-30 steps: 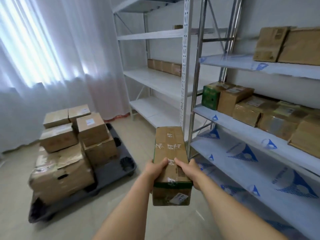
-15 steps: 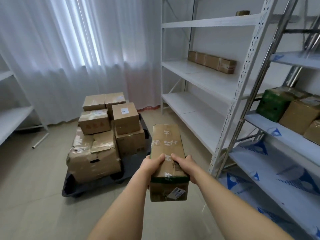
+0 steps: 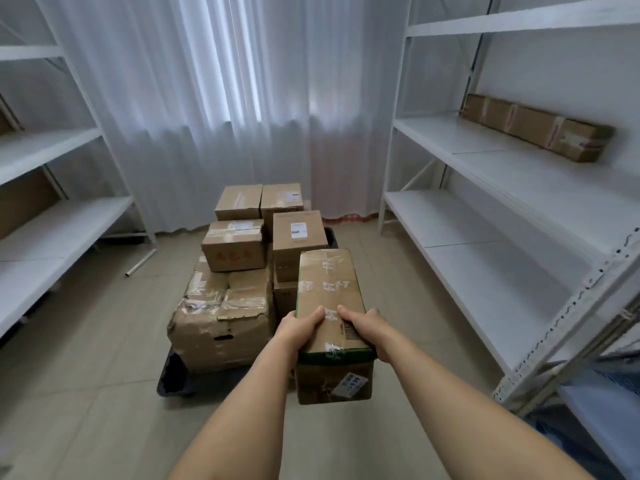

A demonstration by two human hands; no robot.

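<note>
Hands, two, grasp one long cardboard box (image 3: 327, 289) at lower centre of the frame: left hand (image 3: 301, 329) on its left edge, right hand (image 3: 369, 329) on its right edge, thumbs on top. Behind it, at least six boxes (image 3: 235, 245) sit stacked on one dark cart (image 3: 171, 375).

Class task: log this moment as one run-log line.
object: long taped carton, held | left grip: holds its left side | right grip: holds its right side | ahead: stacked boxes on dark dolly
</note>
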